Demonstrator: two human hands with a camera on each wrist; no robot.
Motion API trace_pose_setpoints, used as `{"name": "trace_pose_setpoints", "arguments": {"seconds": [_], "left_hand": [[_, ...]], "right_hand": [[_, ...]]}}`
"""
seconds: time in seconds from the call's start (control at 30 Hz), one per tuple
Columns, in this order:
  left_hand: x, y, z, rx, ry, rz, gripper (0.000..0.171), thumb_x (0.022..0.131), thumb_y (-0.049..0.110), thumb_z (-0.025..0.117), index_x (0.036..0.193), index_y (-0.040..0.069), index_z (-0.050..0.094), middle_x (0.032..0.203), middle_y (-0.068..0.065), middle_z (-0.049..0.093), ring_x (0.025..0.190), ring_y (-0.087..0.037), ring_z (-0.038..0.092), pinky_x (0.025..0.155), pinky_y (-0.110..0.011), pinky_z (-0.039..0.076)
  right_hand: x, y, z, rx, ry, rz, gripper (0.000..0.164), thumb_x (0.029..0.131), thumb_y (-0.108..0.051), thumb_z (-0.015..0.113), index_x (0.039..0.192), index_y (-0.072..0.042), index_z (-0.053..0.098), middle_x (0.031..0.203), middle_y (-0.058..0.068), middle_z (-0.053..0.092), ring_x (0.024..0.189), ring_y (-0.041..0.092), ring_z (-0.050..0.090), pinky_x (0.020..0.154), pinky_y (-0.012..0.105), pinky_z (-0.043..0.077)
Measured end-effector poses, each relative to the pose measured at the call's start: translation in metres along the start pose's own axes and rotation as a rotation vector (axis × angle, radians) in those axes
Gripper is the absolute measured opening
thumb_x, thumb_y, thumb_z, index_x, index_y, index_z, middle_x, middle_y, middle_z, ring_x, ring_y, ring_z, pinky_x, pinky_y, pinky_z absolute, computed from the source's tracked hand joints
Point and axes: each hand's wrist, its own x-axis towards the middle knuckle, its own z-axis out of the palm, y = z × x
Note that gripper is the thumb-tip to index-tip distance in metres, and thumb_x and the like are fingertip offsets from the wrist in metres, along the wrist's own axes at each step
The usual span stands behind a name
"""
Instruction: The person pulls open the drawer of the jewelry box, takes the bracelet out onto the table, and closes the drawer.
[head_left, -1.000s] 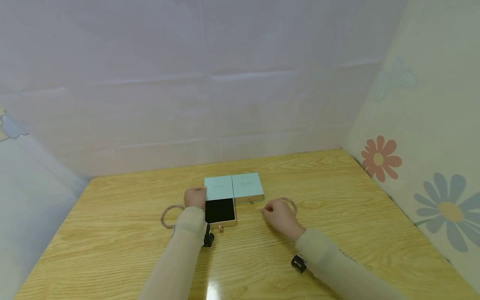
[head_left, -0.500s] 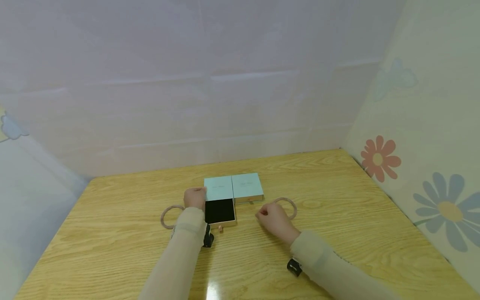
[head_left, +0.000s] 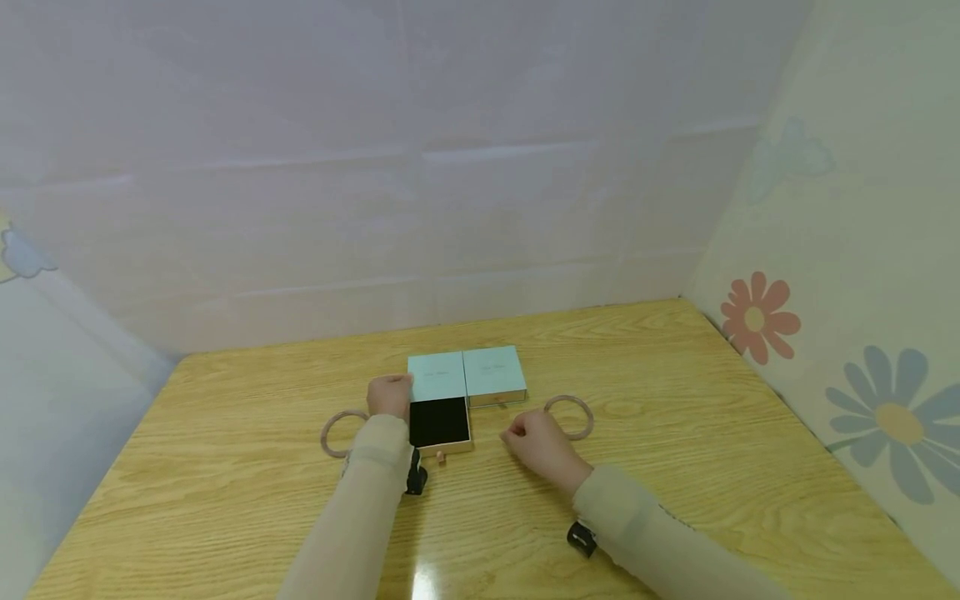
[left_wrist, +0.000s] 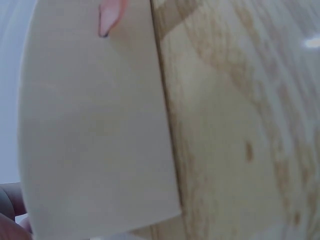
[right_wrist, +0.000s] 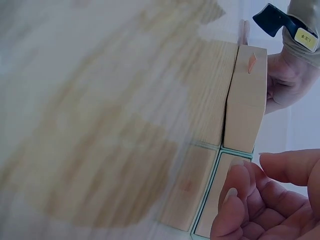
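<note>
In the head view, two pale blue jewelry boxes stand side by side. The left box (head_left: pixel 437 375) has its black-lined drawer (head_left: pixel 440 422) pulled out toward me; the right box (head_left: pixel 495 372) has its drawer in. My left hand (head_left: pixel 389 395) grips the left box's side edge, next to the drawer. A small pink ribbon tab (left_wrist: pixel 111 17) sticks out of the drawer front in the left wrist view. My right hand (head_left: pixel 542 444) hovers right of the drawer, fingers loosely curled, thumb and fingertips apart with nothing between them in the right wrist view.
One pinkish bangle (head_left: pixel 328 432) lies left of the left forearm, partly behind the hand and sleeve. Another bangle (head_left: pixel 589 418) lies just right of the right hand. The wooden table (head_left: pixel 225 467) meets a fabric backdrop behind and floral cloth at the right.
My right hand has moved left and slightly toward me, away from the right bangle and nearer the pulled-out drawer. The left hand and both boxes have stayed in place.
</note>
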Motion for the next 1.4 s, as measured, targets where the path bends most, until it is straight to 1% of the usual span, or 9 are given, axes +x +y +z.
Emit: {"name": "trace_pose_setpoints", "arguments": {"seconds": [0.2,0.47,0.6,0.7,0.93,1.03,1.17,1.27,1.4], "left_hand": [[-0.001,0.0,0.0,0.02,0.003,0.011,0.034,0.101,0.017,0.053,0.121,-0.007,0.063,0.126,-0.025,0.058,0.119,-0.04,0.051,0.103,-0.051,0.04],[-0.003,0.001,-0.001,0.014,0.01,0.013,0.033,0.1,0.017,0.054,0.12,-0.008,0.064,0.125,-0.025,0.059,0.118,-0.04,0.052,0.102,-0.05,0.04],[-0.004,0.002,-0.001,0.002,0.001,0.008,0.034,0.1,0.017,0.053,0.122,-0.008,0.063,0.127,-0.026,0.058,0.119,-0.04,0.052,0.102,-0.05,0.041],[-0.005,0.003,-0.001,-0.005,-0.01,0.006,0.035,0.101,0.017,0.052,0.124,-0.008,0.061,0.129,-0.026,0.057,0.121,-0.04,0.051,0.103,-0.05,0.041],[-0.001,0.001,0.0,0.001,-0.007,0.007,0.035,0.101,0.017,0.052,0.123,-0.009,0.062,0.127,-0.027,0.057,0.119,-0.04,0.052,0.101,-0.05,0.042],[0.001,0.0,0.0,0.005,0.0,0.005,0.035,0.1,0.017,0.053,0.122,-0.008,0.063,0.126,-0.026,0.058,0.119,-0.04,0.052,0.101,-0.05,0.042],[-0.001,0.001,0.0,0.001,0.002,-0.001,0.035,0.1,0.018,0.054,0.122,-0.007,0.063,0.126,-0.026,0.058,0.119,-0.039,0.052,0.102,-0.05,0.042],[-0.003,0.003,0.0,0.003,0.004,0.001,0.035,0.1,0.018,0.054,0.122,-0.008,0.063,0.127,-0.026,0.058,0.119,-0.04,0.052,0.102,-0.05,0.042],[-0.004,0.003,0.0,0.005,0.011,0.009,0.035,0.1,0.018,0.054,0.122,-0.008,0.063,0.126,-0.027,0.058,0.119,-0.04,0.053,0.101,-0.049,0.042]], "right_hand": [[0.0,-0.003,0.001,-0.01,-0.015,-0.017,0.023,0.092,-0.003,0.064,0.069,0.0,0.067,0.055,-0.004,0.047,0.051,0.008,0.037,0.047,0.019,0.031],[-0.001,-0.009,0.005,-0.022,-0.042,-0.037,0.026,0.092,-0.005,0.065,0.066,0.0,0.067,0.054,-0.006,0.047,0.049,0.006,0.037,0.046,0.018,0.031],[-0.001,-0.012,0.008,0.014,-0.058,-0.048,0.039,0.093,-0.005,0.064,0.055,-0.007,0.053,0.05,-0.007,0.037,0.047,0.006,0.032,0.045,0.018,0.028],[0.0,-0.013,0.011,0.038,-0.069,-0.054,0.046,0.093,-0.006,0.063,0.053,-0.013,0.042,0.048,-0.008,0.032,0.046,0.006,0.029,0.046,0.019,0.026],[0.0,-0.02,0.014,0.072,-0.101,-0.046,0.048,0.093,-0.006,0.062,0.052,-0.015,0.04,0.048,-0.008,0.033,0.046,0.006,0.03,0.046,0.02,0.027],[0.0,-0.022,0.017,0.079,-0.111,-0.046,0.046,0.093,-0.006,0.062,0.052,-0.014,0.043,0.048,-0.007,0.035,0.045,0.006,0.031,0.046,0.02,0.028],[0.0,-0.023,0.02,0.123,-0.132,-0.035,0.039,0.094,-0.005,0.061,0.055,-0.003,0.054,0.047,-0.005,0.041,0.043,0.005,0.037,0.044,0.02,0.034],[0.0,-0.024,0.022,0.16,-0.151,-0.019,0.035,0.095,-0.005,0.06,0.061,0.005,0.06,0.048,0.0,0.048,0.042,0.005,0.041,0.042,0.02,0.037],[0.001,-0.025,0.025,0.201,-0.169,0.001,0.037,0.096,-0.005,0.058,0.061,0.008,0.06,0.048,0.007,0.052,0.039,0.007,0.042,0.04,0.02,0.036]]}}
